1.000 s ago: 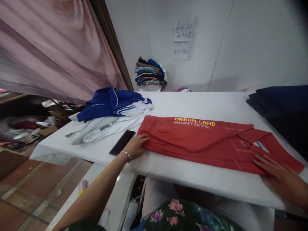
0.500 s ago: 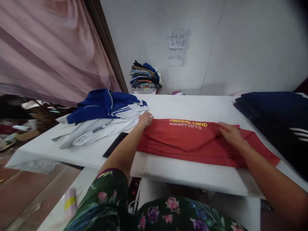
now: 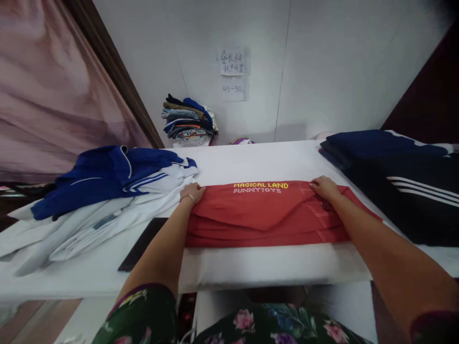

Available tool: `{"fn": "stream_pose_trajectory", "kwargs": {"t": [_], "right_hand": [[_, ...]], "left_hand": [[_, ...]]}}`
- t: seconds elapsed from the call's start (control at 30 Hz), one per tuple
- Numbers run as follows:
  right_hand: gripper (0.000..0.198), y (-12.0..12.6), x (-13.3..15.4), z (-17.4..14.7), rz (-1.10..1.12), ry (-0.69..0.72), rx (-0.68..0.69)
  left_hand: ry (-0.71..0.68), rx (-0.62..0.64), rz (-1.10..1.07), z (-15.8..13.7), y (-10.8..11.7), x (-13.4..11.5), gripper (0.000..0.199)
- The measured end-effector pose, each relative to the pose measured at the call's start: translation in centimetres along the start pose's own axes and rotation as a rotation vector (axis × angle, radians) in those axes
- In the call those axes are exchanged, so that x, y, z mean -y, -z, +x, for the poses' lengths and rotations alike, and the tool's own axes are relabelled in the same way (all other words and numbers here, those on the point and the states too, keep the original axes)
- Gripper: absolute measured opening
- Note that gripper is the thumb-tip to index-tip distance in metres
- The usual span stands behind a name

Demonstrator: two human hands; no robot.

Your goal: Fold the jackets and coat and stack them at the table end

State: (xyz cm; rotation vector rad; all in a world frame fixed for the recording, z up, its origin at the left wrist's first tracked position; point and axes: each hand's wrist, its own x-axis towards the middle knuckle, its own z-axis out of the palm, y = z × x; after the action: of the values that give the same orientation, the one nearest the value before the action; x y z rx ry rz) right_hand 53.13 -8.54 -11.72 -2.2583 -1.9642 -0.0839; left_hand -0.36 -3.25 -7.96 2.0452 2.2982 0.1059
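Note:
A red long-sleeved top lies folded in a wide band on the white table, with yellow and white lettering along its far edge. My left hand is closed on its far left corner; a thin bracelet circles that wrist. At the far edge, right of the lettering, my right hand pinches the cloth, fingers curled and partly hidden. Creases run across the middle, and part of the fabric extends rightward under my right forearm.
Left of me lie a blue jacket and white garments in a loose heap, beside a flat black board. Dark folded clothes are stacked at right. A clothes pile stands by the wall under paper signs.
The view has swung right. My right hand has shifted to the top's far edge beside the lettering, and the right part of the top now lies more folded in.

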Motion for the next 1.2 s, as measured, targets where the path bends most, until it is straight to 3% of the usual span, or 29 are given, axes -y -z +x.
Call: {"fn": "stream_pose_trajectory", "kwargs": {"t": [0.1,0.23,0.4,0.5,0.63,0.77,0.87,0.97,1.1,1.2], "right_hand": [[0.036,-0.6,-0.9,0.5,0.02,0.019,-0.022],[0.036,-1.0,-1.7,0.6,0.004,0.035,-0.044],[0.033,-0.8,-1.5,0.1,-0.007,-0.012,-0.045],[0.033,-0.3,-1.0,0.2,-0.018,-0.045,-0.008],[0.039,0.4,1.4,0.5,-0.022,-0.016,-0.044],[0.047,0.3,6.5,-0.5,0.07,0.211,-0.039],[0.056,-0.1,9.6,-1.8,0.142,0.315,0.116],[0.058,-0.4,10.8,-2.6,0.189,0.27,0.206],[0.059,0.0,10.4,-2.6,0.242,0.245,0.231],[0.058,0.4,8.5,-2.2,0.213,0.248,0.211]], "left_hand": [[-0.043,0.047,0.067,0.3,0.0,0.0,0.043],[-0.147,-0.045,0.155,0.4,-0.1,0.0,0.043],[-0.007,0.039,0.014,0.5,-0.3,0.1,0.045],[0.004,0.063,0.017,0.5,-0.2,0.1,0.045],[-0.05,-0.042,0.111,0.1,0.1,-0.3,0.044],[-0.214,-0.171,0.171,-1.1,0.1,-1.6,0.045],[-0.275,-0.011,0.135,-2.1,-0.4,-2.8,0.056],[-0.283,0.15,0.144,-2.6,-1.0,-3.3,0.063],[-0.276,0.162,0.159,-2.5,-1.2,-3.1,0.066],[-0.275,0.156,0.159,-2.5,-1.1,-2.9,0.067]]}}
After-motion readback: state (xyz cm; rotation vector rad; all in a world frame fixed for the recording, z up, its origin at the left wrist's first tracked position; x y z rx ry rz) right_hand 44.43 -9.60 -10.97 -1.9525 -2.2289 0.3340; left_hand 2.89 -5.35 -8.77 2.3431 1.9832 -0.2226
